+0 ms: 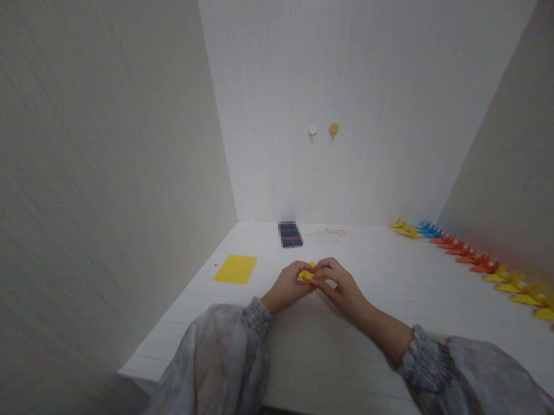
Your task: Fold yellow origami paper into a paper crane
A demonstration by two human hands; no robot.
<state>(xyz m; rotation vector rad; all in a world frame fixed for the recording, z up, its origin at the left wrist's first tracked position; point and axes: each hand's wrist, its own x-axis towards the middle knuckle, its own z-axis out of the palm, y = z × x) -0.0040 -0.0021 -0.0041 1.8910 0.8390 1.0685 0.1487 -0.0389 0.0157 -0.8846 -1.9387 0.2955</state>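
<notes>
A small piece of folded yellow paper (306,276) is held up between both my hands, over the middle of the white table. My left hand (289,283) pinches it from the left side. On the right, the thumb and fingers of my right hand (336,283) close on its other edge. The fingers cover much of the paper, so its full folded shape is hidden. To the left of my hands a flat yellow paper sheet (236,269) lies on the table.
A blurred phone (290,233) lies near the back wall. Along the right side runs a row of folded paper cranes in yellow (525,292), orange (464,250) and blue (428,229). Two hooks, one white (312,130) and one yellowish (333,130), are on the back wall (368,107).
</notes>
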